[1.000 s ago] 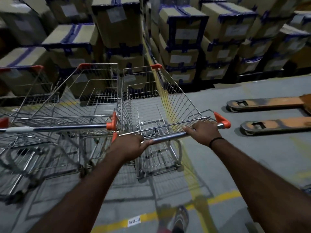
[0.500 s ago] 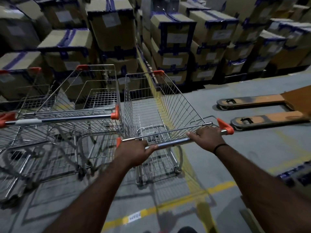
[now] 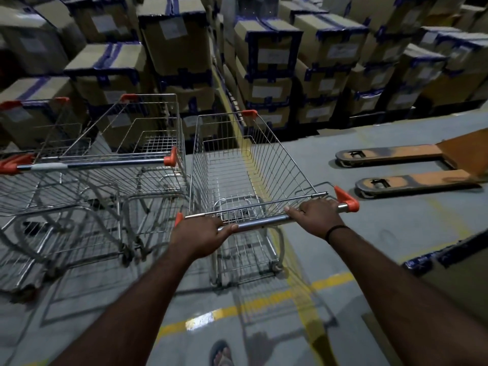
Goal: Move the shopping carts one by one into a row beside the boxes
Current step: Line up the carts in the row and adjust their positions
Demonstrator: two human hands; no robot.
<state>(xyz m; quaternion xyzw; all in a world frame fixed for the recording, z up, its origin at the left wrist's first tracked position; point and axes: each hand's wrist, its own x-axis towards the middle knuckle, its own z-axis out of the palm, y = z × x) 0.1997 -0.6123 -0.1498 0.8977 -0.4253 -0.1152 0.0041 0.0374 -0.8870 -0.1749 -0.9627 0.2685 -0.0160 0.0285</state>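
A: Grip status?
B: Left hand [image 3: 200, 236] and right hand [image 3: 317, 217] both wrapped round the handle bar [image 3: 261, 222] of the shopping cart [image 3: 237, 165]. Right sits just short of the orange cap [image 3: 347, 200].
A: Cart position?
B: Basket runs ahead of the hands toward the boxes [image 3: 266, 62]. Parked cart [image 3: 126, 165] just left of the left hand, not touching. Pallet jack forks [image 3: 412, 180] out past the right hand.
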